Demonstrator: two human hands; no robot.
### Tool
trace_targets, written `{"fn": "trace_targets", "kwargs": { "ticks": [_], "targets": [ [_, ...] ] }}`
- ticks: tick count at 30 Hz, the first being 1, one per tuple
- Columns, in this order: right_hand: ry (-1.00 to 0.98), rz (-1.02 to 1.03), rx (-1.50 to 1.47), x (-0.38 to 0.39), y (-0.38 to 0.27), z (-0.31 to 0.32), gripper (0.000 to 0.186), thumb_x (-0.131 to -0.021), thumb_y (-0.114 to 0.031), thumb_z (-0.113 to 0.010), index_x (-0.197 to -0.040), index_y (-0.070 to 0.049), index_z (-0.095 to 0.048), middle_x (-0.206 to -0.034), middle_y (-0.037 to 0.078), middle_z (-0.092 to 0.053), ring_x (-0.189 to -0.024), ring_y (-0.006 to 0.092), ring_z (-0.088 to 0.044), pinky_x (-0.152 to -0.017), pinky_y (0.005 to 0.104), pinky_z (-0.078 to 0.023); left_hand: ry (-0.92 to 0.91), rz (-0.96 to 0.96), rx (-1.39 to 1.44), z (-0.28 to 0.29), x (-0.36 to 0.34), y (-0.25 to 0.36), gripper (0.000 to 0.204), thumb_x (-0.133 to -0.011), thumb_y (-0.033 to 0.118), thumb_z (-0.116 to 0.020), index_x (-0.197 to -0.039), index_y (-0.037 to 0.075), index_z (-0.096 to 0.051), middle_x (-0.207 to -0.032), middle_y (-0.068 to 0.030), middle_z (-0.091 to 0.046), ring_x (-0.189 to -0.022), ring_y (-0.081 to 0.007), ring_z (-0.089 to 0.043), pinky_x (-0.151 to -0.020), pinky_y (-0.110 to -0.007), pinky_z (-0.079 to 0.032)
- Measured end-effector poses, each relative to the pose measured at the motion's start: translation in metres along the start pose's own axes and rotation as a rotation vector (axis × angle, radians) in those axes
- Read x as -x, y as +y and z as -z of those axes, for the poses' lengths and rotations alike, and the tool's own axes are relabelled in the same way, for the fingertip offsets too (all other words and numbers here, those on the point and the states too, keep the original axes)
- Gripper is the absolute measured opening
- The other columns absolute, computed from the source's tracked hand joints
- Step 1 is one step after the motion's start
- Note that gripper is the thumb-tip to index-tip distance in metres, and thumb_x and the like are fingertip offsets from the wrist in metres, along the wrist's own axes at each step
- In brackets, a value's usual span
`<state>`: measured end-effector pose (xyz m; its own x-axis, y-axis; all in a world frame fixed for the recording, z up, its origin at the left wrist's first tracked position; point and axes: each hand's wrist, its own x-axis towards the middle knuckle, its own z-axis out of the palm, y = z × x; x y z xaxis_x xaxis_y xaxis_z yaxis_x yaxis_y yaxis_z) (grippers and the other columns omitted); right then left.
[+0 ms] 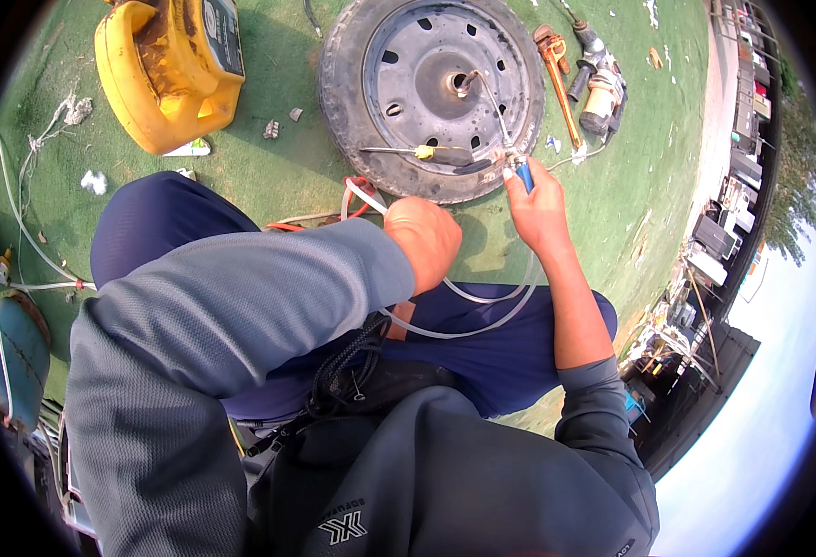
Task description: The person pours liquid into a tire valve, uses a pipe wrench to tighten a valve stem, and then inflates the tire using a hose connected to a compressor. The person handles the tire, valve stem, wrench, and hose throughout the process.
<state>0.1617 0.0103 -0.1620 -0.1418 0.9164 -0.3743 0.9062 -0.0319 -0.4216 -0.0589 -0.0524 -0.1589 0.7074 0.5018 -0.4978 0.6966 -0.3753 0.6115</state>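
My right hand (540,212) is closed around a gas torch (496,104) with a blue part by the thumb. Its thin, bent metal tube reaches over the wheel (345,88), and the tip is at the centre hole. Closed in a fist, my left hand (424,239) is near the wheel's lower edge, with a white hose (363,196) running into it. Loops of pale hose hang between my hands, over my legs. Across the lower part of the wheel lies a screwdriver (440,155) with a yellow and black handle. The fingertips of my left hand are hidden.
A yellow jug (162,79) stands at the upper left. Right of the wheel lie an orange pipe wrench (556,82) and a corded power tool (601,100). Orange hose (347,209) lies below the wheel. A teal cylinder (16,357) is at far left, on green ground.
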Motion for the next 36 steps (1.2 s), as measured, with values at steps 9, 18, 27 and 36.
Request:
{"fn": "trace_targets", "kwargs": {
  "ticks": [9,18,27,36],
  "targets": [
    [0.05,0.044,-0.015,-0.002,-0.003,-0.003,0.027,-0.095,-0.016,-0.067,-0.116,0.001,-0.066,-0.087,0.026,-0.068,-0.08,0.0431,-0.069,-0.072,0.044,-0.053,0.002,0.004,0.003,0.001,0.001,0.0,0.017,-0.082,0.015,-0.071,-0.094,0.01,-0.081,-0.094,-0.0113,-0.079,-0.089,-0.0263,-0.077,-0.068,-0.039,-0.059],
    [-0.016,-0.018,-0.016,-0.004,-0.013,0.0,0.024,-0.095,-0.015,-0.066,-0.114,0.0,-0.067,-0.083,0.02,-0.067,-0.071,0.0265,-0.064,-0.071,0.0389,-0.052,-0.012,0.003,0.011,0.001,0.002,0.0,0.016,-0.082,0.014,-0.071,-0.094,0.01,-0.081,-0.094,-0.0112,-0.079,-0.089,-0.0261,-0.077,-0.069,-0.038,-0.059],
    [-0.064,-0.15,-0.214,-0.004,-0.003,-0.005,0.02,-0.098,-0.017,-0.064,-0.11,-0.001,-0.069,-0.075,0.007,-0.063,-0.064,0.0151,-0.054,-0.063,0.0324,-0.046,-0.04,-0.025,0.016,0.003,0.003,-0.002,0.015,-0.081,0.015,-0.072,-0.093,0.01,-0.08,-0.093,-0.0113,-0.078,-0.088,-0.0264,-0.077,-0.068,-0.038,-0.059],
    [-0.106,-0.539,-0.716,0.006,-0.026,-0.01,0.021,-0.104,-0.024,-0.062,-0.089,-0.01,-0.055,-0.065,-0.003,-0.05,-0.043,0.0075,-0.042,-0.037,0.0291,-0.03,-0.128,0.003,0.021,0.003,0.007,0.001,0.016,-0.081,0.015,-0.072,-0.093,0.008,-0.08,-0.093,-0.0127,-0.078,-0.088,-0.0274,-0.078,-0.066,-0.039,-0.059]
  ]
}}
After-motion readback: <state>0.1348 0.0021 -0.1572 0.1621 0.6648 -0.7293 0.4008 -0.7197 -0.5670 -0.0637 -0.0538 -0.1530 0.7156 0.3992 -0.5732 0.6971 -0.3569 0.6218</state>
